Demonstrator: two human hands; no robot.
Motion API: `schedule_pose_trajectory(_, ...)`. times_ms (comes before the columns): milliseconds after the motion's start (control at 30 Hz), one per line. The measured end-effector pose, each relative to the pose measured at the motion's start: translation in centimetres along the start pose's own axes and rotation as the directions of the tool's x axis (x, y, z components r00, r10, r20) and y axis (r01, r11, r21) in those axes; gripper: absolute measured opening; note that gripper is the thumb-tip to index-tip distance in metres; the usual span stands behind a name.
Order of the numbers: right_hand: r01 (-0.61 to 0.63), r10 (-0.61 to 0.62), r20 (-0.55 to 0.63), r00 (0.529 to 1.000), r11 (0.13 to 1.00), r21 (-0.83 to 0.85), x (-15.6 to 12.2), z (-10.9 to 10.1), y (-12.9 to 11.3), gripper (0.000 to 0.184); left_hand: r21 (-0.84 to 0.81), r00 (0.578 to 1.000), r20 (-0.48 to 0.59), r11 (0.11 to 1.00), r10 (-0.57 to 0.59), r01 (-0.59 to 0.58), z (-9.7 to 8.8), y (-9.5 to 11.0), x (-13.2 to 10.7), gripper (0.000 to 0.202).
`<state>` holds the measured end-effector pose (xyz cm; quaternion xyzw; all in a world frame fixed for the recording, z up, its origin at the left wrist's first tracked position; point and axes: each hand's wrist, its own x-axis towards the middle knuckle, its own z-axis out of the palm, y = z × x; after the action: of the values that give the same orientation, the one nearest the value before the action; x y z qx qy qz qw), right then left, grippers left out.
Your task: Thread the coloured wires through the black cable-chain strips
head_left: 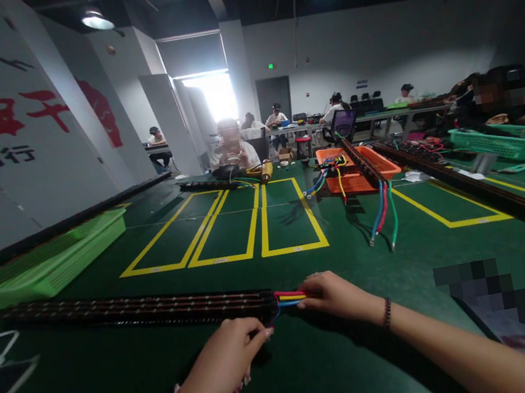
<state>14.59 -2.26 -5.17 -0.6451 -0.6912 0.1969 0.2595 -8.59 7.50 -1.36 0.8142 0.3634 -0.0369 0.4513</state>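
A long black strip assembly [160, 307] with rows of small pale marks lies across the near table. Red, yellow and blue wires [291, 298] come out of its right end. My right hand [338, 296] is closed around these wires, its fingers hiding their tips. Just below that end, my left hand [223, 359] has thumb and fingers pinched together beside a thin blue wire [276, 314]. What the left fingertips hold, if anything, is too small to make out.
A light green basket [84, 255] stands at left. Yellow tape rectangles [297, 248] mark the green table [391, 323]. Beyond are an orange basket [356, 181] with wired strips and a yellow-handled tool [267, 170]. A teal basket [512, 142] is at right; co-workers sit behind.
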Motion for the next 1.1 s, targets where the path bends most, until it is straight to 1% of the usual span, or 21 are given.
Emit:
schedule_pose_trajectory(67,0.006,-0.006,-0.013,1.000,1.000,0.020,0.0,0.1,0.1,0.025,0.040,0.998,-0.048,0.998,0.045,-0.043,0.3,0.0,0.0,0.043)
schedule_pose_trajectory(133,0.021,-0.020,-0.034,0.999,0.999,0.031,0.0,0.2,0.1,0.026,0.113,0.986,-0.131,0.990,0.102,-0.087,0.6,0.1,-0.1,0.039)
schedule_pose_trajectory(200,0.029,-0.027,-0.044,0.999,0.999,0.028,0.0,0.2,0.0,0.026,0.190,0.965,-0.220,0.977,0.141,-0.099,0.9,0.3,-0.6,0.037)
schedule_pose_trajectory(267,0.034,-0.033,-0.044,0.998,0.999,0.015,0.0,0.2,0.0,0.026,0.217,0.952,-0.265,0.971,0.154,-0.097,1.3,0.9,-1.3,0.037)
schedule_pose_trajectory(300,0.035,-0.035,-0.044,0.998,0.999,0.007,0.0,0.1,0.0,0.026,0.197,0.955,-0.251,0.975,0.155,-0.106,1.6,1.4,-1.8,0.037)
schedule_pose_trajectory(333,0.034,-0.034,-0.045,0.998,0.999,0.000,0.1,0.1,0.0,0.026,0.148,0.967,-0.202,0.981,0.156,-0.127,2.0,2.0,-2.2,0.036)
schedule_pose_trajectory(367,0.030,-0.031,-0.045,0.998,1.000,-0.006,0.1,0.1,0.0,0.026,0.066,0.980,-0.113,0.986,0.161,-0.154,2.5,2.6,-2.6,0.037)
schedule_pose_trajectory(400,0.026,-0.026,-0.043,0.999,1.000,-0.012,0.2,0.0,0.0,0.026,-0.054,0.985,0.009,0.984,0.171,-0.170,3.1,3.3,-2.8,0.038)
schedule_pose_trajectory(433,0.019,-0.020,-0.040,0.999,1.000,-0.018,0.2,0.0,0.0,0.025,-0.194,0.970,0.157,0.969,0.186,-0.155,3.9,4.0,-2.9,0.038)
schedule_pose_trajectory(467,0.011,-0.012,-0.038,0.999,1.000,-0.025,0.3,0.0,0.0,0.025,-0.334,0.932,0.293,0.936,0.213,-0.109,4.8,4.6,-2.8,0.039)
schedule_pose_trajectory(500,0.005,-0.006,-0.037,0.999,1.000,-0.030,0.3,0.0,0.0,0.025,-0.463,0.888,0.381,0.884,0.257,-0.058,5.8,5.2,-2.4,0.039)
schedule_pose_trajectory(533,0.001,-0.002,-0.037,0.999,0.999,-0.034,0.3,0.0,0.0,0.026,-0.574,0.862,0.418,0.819,0.288,0.005,6.7,5.7,-1.9,0.040)
schedule_pose_trajectory(567,-0.001,0.000,-0.037,0.999,0.999,-0.033,0.3,0.0,0.1,0.027,-0.672,0.858,0.419,0.737,0.298,0.072,7.6,6.0,-1.2,0.042)
schedule_pose_trajectory(600,-0.001,0.000,-0.036,0.999,1.000,-0.028,0.3,0.0,0.1,0.027,-0.751,0.864,0.411,0.645,0.290,0.140,8.4,6.3,-0.3,0.043)
schedule_pose_trajectory(667,0.004,-0.004,-0.038,0.999,1.000,-0.010,0.3,0.0,0.2,0.028,-0.851,0.885,0.396,0.460,0.244,0.254,9.7,6.6,1.5,0.050)
schedule_pose_trajectory(700,0.006,-0.006,-0.045,0.999,1.000,-0.001,0.3,0.0,0.3,0.028,-0.880,0.900,0.379,0.385,0.217,0.278,10.1,6.6,2.3,0.053)
schedule_pose_trajectory(733,0.005,-0.005,-0.055,0.998,1.000,0.005,0.3,0.0,0.3,0.027,-0.900,0.912,0.360,0.331,0.196,0.285,10.4,6.6,3.0,0.056)
schedule_pose_trajectory(800,-0.002,0.003,-0.074,0.997,1.000,0.009,0.3,0.0,0.4,0.025,-0.930,0.929,0.317,0.257,0.192,0.264,10.7,6.3,4.1,0.057)
schedule_pose_trajectory(867,-0.008,0.009,-0.068,0.998,1.000,0.009,0.3,0.1,0.4,0.023,-0.951,0.938,0.273,0.207,0.215,0.229,10.7,5.8,4.6,0.053)
schedule_pose_trajectory(967,0.008,-0.008,-0.047,0.999,1.000,0.005,0.4,0.1,0.6,0.016,-0.968,0.948,0.226,0.161,0.225,0.193,10.4,5.3,4.6,0.047)
schedule_pose_trajectory(1100,0.054,-0.058,-0.055,0.997,0.996,-0.064,0.4,-0.2,0.4,0.014,-0.979,0.965,0.185,0.114,0.184,0.166,9.6,5.1,4.5,0.041)
